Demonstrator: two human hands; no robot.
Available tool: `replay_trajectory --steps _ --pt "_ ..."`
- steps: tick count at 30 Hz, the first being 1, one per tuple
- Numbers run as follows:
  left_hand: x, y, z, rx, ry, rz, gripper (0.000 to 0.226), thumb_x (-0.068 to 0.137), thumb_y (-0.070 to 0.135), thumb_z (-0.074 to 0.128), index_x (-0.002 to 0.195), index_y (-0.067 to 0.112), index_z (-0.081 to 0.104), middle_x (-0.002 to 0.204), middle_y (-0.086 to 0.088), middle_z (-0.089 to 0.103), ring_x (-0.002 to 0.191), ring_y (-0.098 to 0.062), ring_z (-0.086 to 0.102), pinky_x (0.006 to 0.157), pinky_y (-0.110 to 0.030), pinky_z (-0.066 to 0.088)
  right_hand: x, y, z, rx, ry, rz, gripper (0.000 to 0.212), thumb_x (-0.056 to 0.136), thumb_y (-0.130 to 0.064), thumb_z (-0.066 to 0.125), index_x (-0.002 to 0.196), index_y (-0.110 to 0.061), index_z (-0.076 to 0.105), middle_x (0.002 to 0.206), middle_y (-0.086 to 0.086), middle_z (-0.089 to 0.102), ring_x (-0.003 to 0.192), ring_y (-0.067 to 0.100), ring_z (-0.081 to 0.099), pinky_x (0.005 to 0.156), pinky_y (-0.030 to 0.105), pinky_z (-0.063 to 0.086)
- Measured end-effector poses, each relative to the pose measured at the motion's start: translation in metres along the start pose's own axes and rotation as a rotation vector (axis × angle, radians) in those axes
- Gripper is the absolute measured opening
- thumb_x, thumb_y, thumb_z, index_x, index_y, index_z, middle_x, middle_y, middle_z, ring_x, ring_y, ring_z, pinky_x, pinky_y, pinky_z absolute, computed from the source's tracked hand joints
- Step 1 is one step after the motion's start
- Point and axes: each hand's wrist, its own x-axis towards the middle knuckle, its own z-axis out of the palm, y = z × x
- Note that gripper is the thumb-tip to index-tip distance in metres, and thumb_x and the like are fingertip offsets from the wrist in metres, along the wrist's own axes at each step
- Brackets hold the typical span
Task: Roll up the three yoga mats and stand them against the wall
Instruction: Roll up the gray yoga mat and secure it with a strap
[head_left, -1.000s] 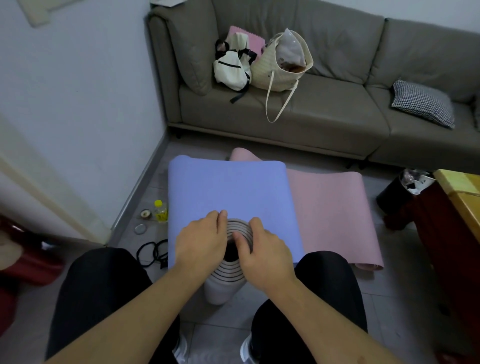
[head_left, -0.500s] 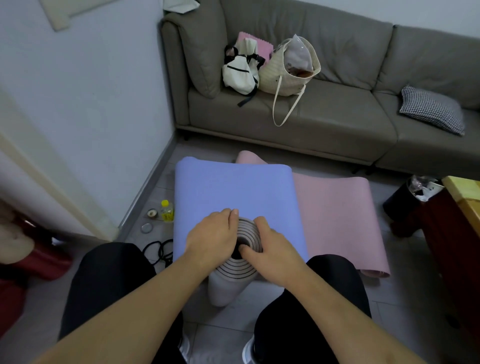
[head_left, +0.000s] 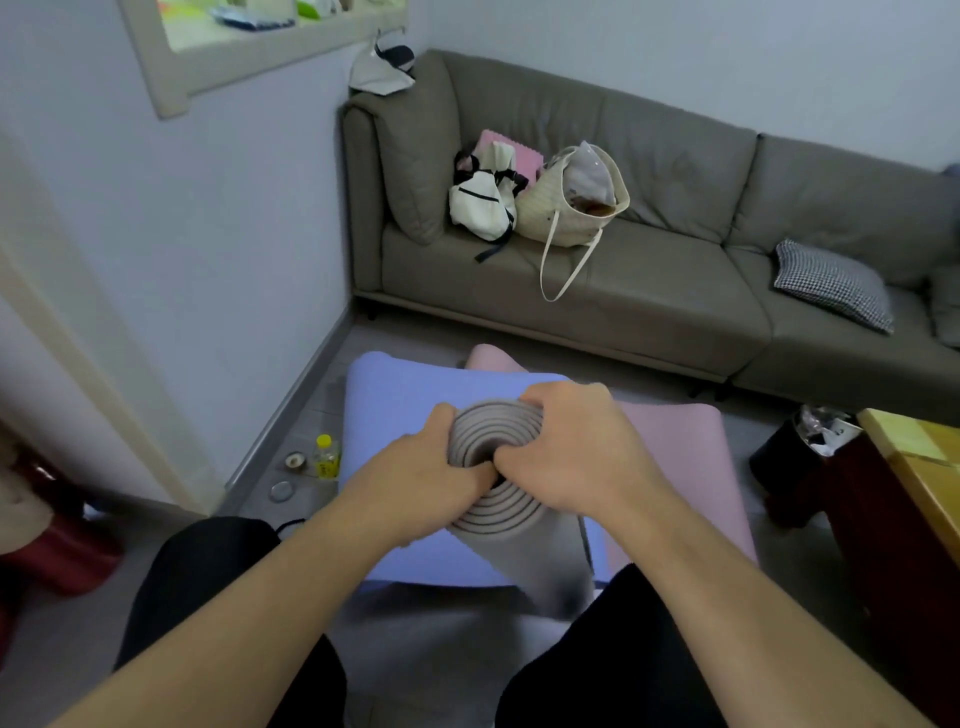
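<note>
A rolled grey mat (head_left: 493, 431) stands on end between my knees, its spiral top facing me, its lower part blurred. My left hand (head_left: 421, 467) grips the roll's left rim, fingers curled into the spiral. My right hand (head_left: 571, 452) grips the right rim, thumb tucked into the centre. Behind the roll a blue mat (head_left: 395, 410) lies flat on the floor. A pink mat (head_left: 680, 447) lies flat to its right, partly under it.
A grey sofa (head_left: 649, 291) with two bags and a checked cushion fills the back. The white wall (head_left: 208, 249) runs along the left. A small yellow bottle (head_left: 325, 457) and lids sit by the skirting. A dark bin (head_left: 795, 457) and a wooden table (head_left: 914, 467) stand right.
The rolled mat has risen and tilted, its top now higher over the blue mat. Both hands moved up with it and closed tighter on its rim. The camera lifted.
</note>
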Motion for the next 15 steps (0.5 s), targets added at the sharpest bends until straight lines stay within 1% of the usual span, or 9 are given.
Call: replay_trajectory --steps 3,5,7,9,10,11,12,14,15 --pt "0.008 0.01 -0.012 -0.151 0.028 0.034 0.036 0.097 0.041 0.064 0.119 0.027 0.039 0.101 -0.003 0.067 0.081 -0.026 0.072 0.055 -0.045 0.064 0.007 -0.023 -0.012 -0.197 0.111 -0.097 0.03 0.072 -0.044 0.068 0.092 -0.024 0.06 0.076 -0.006 0.064 0.075 0.025 0.065 0.06 0.031 0.047" --pt "0.018 0.007 -0.016 -0.222 0.109 0.091 0.028 0.099 0.029 0.064 0.116 0.022 0.043 0.098 -0.004 0.067 0.082 -0.024 0.072 0.062 -0.044 0.064 0.011 -0.034 -0.013 -0.329 0.166 -0.193 0.034 0.079 -0.047 0.066 0.106 -0.027 0.06 0.085 -0.005 0.065 0.083 0.031 0.068 0.064 0.034 0.048" --pt "0.03 -0.007 -0.022 -0.293 0.204 0.112 0.026 0.099 0.025 0.064 0.119 0.022 0.047 0.101 0.0 0.068 0.091 -0.018 0.069 0.074 -0.041 0.061 0.017 -0.044 -0.012 -0.379 0.188 -0.366 0.051 0.088 -0.055 0.061 0.134 -0.035 0.052 0.111 -0.005 0.068 0.097 0.031 0.069 0.075 0.039 0.055" --pt "0.041 -0.024 -0.031 -0.475 0.239 0.088 0.029 0.099 0.02 0.065 0.123 0.026 0.052 0.11 0.003 0.069 0.103 -0.015 0.068 0.08 -0.033 0.057 0.023 -0.047 -0.01 -0.422 0.085 -0.53 0.074 0.09 -0.066 0.059 0.155 -0.049 0.029 0.142 -0.004 0.056 0.115 0.027 0.062 0.092 0.042 0.054" --pt "0.048 -0.036 -0.036 -0.564 0.246 0.068 0.031 0.099 0.017 0.065 0.124 0.03 0.053 0.114 0.004 0.069 0.106 -0.014 0.068 0.08 -0.031 0.056 0.027 -0.047 -0.008 -0.489 0.018 -0.599 0.084 0.086 -0.07 0.062 0.157 -0.053 0.022 0.155 0.0 0.045 0.123 0.028 0.055 0.103 0.044 0.049" --pt "0.055 -0.048 -0.04 -0.634 0.242 0.043 0.033 0.098 0.015 0.065 0.124 0.033 0.054 0.116 0.004 0.07 0.107 -0.014 0.068 0.081 -0.032 0.058 0.036 -0.045 -0.001 -0.582 -0.028 -0.655 0.092 0.08 -0.074 0.068 0.157 -0.055 0.023 0.164 0.005 0.034 0.13 0.03 0.048 0.111 0.046 0.043" --pt "0.061 -0.059 -0.042 -0.654 0.236 0.026 0.037 0.095 0.017 0.066 0.127 0.032 0.055 0.119 0.004 0.071 0.107 -0.014 0.069 0.084 -0.035 0.059 0.044 -0.041 0.007 -0.664 -0.036 -0.7 0.097 0.072 -0.074 0.076 0.155 -0.053 0.031 0.166 0.011 0.029 0.133 0.032 0.043 0.113 0.049 0.039" --pt "0.08 -0.082 -0.044 -0.618 0.24 0.009 0.049 0.086 0.029 0.072 0.132 0.026 0.057 0.12 0.003 0.072 0.109 -0.015 0.07 0.092 -0.043 0.06 0.068 -0.04 0.032 -0.741 -0.024 -0.753 0.095 0.059 -0.07 0.088 0.142 -0.045 0.049 0.158 0.017 0.037 0.137 0.038 0.04 0.11 0.052 0.036" --pt "0.086 -0.089 -0.043 -0.602 0.24 0.009 0.045 0.085 0.03 0.074 0.127 0.024 0.06 0.116 0.003 0.074 0.107 -0.015 0.071 0.092 -0.044 0.061 0.077 -0.04 0.044 -0.754 -0.026 -0.762 0.092 0.056 -0.068 0.091 0.135 -0.041 0.053 0.152 0.019 0.041 0.14 0.041 0.038 0.111 0.054 0.034"
